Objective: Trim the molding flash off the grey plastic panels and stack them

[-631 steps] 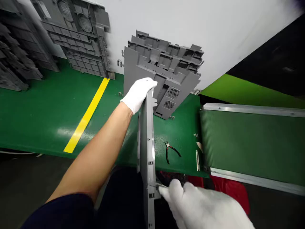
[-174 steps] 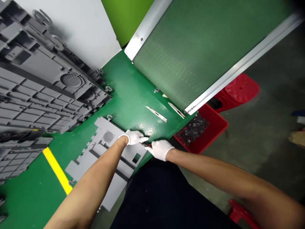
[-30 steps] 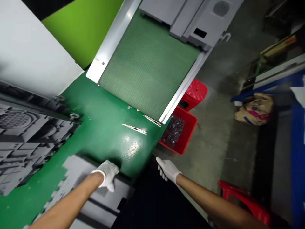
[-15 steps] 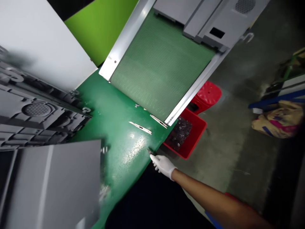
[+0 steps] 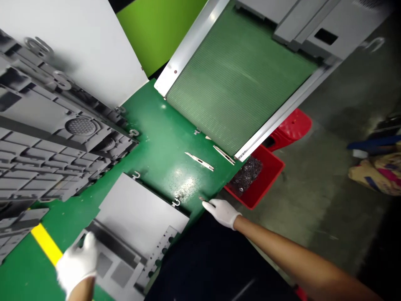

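The left grip clasps the near-left edge of the grey panel lying flat on the green counter; the right grip pinches a small tool at the counter's edge.

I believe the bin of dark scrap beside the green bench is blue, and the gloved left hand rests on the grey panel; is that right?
Not quite: the head view shows the bin is red. The left hand does rest on the grey panel.

Green bench, white wall panel, grey concrete floor.
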The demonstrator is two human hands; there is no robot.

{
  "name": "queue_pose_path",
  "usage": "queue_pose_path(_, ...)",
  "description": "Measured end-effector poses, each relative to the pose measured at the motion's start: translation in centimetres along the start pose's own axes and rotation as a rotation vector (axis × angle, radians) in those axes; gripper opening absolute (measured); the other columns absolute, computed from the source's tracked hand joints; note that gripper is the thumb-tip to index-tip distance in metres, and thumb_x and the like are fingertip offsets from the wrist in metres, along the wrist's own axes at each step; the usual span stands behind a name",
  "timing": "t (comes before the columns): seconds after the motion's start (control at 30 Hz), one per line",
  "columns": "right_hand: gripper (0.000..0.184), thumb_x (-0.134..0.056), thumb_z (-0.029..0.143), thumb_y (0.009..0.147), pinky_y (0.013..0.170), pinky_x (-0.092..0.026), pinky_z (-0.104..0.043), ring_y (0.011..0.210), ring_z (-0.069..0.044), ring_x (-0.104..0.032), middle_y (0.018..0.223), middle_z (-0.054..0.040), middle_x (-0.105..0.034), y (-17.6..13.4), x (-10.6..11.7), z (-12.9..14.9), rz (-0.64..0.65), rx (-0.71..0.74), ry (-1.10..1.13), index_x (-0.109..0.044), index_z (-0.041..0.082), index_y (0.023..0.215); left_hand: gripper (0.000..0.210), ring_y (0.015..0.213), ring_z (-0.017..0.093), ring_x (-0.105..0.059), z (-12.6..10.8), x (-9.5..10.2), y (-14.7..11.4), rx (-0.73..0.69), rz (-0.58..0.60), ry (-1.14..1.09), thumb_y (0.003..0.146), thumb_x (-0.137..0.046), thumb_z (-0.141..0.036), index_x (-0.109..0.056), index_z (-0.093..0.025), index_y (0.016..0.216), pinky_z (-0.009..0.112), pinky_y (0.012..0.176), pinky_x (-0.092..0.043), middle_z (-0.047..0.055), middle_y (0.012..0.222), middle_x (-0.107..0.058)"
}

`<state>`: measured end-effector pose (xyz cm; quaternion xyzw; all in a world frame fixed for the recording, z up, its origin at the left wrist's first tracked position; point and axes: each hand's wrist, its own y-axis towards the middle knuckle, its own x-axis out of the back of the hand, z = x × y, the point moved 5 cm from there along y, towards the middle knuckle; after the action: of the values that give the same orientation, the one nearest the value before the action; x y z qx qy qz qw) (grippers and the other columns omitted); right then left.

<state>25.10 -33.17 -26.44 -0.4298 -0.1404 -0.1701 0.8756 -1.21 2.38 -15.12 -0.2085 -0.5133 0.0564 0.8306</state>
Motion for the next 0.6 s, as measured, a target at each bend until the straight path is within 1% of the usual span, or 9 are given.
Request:
queue_pose_path(0.03,0.059,-0.033,0.066,0.098,0.074,-0.041,-0.032,0.083,-0.024,-0.067,0.084,-0.0102,-0.073,0.0,-0.4,0.6,0.012,0.026,-0.073,-0.066,0.021,0.079,0.053,0.092,0.027,-0.073,-2.4,0.6,-0.3,-0.093,-0.095,-0.123,0.093,-0.025,-0.065,-0.068,-0.035,0.091,0.039,0.076,-0.062,-0.001,0.088,-0.077)
queue_pose_path(0.1,0.061,-0.032,0.067,0.098,0.076,-0.042,-0.034,0.090,-0.027,-0.069,0.093,-0.0138,-0.075,0.2,-1.5,1.7,0.050,0.067,-0.182,-0.069,0.020,0.087,0.055,0.113,0.027,-0.067,-10.1,1.6,-1.8,-0.581,-0.116,-0.339,0.095,-0.031,-0.064,-0.069,-0.028,0.110,0.041,0.100,-0.053,0.005,0.122,-0.073)
queue_pose_path(0.13,0.063,-0.031,0.068,0.098,0.078,-0.043,-0.035,0.093,-0.028,-0.069,0.096,-0.0153,-0.075,0.3,-2.1,2.2,0.072,0.082,-0.218,-0.070,0.019,0.091,0.056,0.120,0.027,-0.063,-14.3,1.7,-2.9,-0.865,-0.043,-0.330,0.097,-0.032,-0.062,-0.069,-0.026,0.117,0.042,0.109,-0.046,0.007,0.129,-0.070)
queue_pose_path(0.17,0.066,-0.029,0.069,0.097,0.079,-0.043,-0.035,0.095,-0.030,-0.069,0.099,-0.0165,-0.075,0.5,-2.6,2.6,0.092,0.093,-0.244,-0.071,0.018,0.094,0.058,0.123,0.028,-0.061,-17.9,1.4,-3.8,-1.056,0.042,-0.272,0.098,-0.030,-0.062,-0.068,-0.024,0.121,0.044,0.115,-0.038,0.009,0.130,-0.069)
queue_pose_path(0.2,0.068,-0.028,0.070,0.097,0.080,-0.044,-0.036,0.097,-0.030,-0.069,0.102,-0.0174,-0.075,0.7,-3.1,2.9,0.109,0.105,-0.261,-0.072,0.018,0.097,0.060,0.117,0.029,-0.063,-20.9,0.7,-4.3,-1.150,0.170,-0.175,0.098,-0.028,-0.063,-0.070,-0.023,0.116,0.045,0.115,-0.035,0.010,0.123,-0.072)
queue_pose_path(0.27,0.073,-0.026,0.073,0.096,0.082,-0.046,-0.037,0.100,-0.031,-0.069,0.106,-0.0185,-0.074,1.1,-3.9,3.6,0.136,0.121,-0.279,-0.073,0.017,0.101,0.066,0.102,0.030,-0.067,-24.6,-1.3,-4.3,-1.172,0.455,0.066,0.097,-0.026,-0.066,-0.074,-0.020,0.099,0.046,0.109,-0.038,0.012,0.104,-0.076)
queue_pose_path(0.33,0.076,-0.024,0.074,0.095,0.082,-0.047,-0.038,0.099,-0.032,-0.069,0.107,-0.0189,-0.074,1.5,-4.5,4.0,0.147,0.133,-0.292,-0.073,0.017,0.103,0.067,0.090,0.028,-0.068,-26.1,-2.9,-3.5,-1.099,0.625,0.192,0.094,-0.031,-0.070,-0.075,-0.020,0.086,0.043,0.099,-0.044,0.011,0.092,-0.077)
queue_pose_path(0.47,0.079,-0.022,0.076,0.094,0.081,-0.049,-0.040,0.098,-0.034,-0.070,0.107,-0.0196,-0.074,2.2,-5.1,4.5,0.143,0.131,-0.297,-0.073,0.016,0.105,0.062,0.086,0.026,-0.066,-26.5,-4.2,-2.5,-1.000,0.662,0.210,0.088,-0.041,-0.075,-0.074,-0.022,0.084,0.041,0.093,-0.043,0.007,0.093,-0.077)
queue_pose_path(0.6,0.080,-0.021,0.076,0.094,0.082,-0.050,-0.042,0.099,-0.035,-0.070,0.108,-0.0198,-0.073,2.4,-5.3,4.8,0.152,0.133,-0.281,-0.072,0.016,0.106,0.058,0.089,0.024,-0.066,-26.2,-3.9,-2.8,-0.987,0.622,0.157,0.088,-0.043,-0.074,-0.073,-0.024,0.086,0.040,0.095,-0.040,0.004,0.092,-0.076)
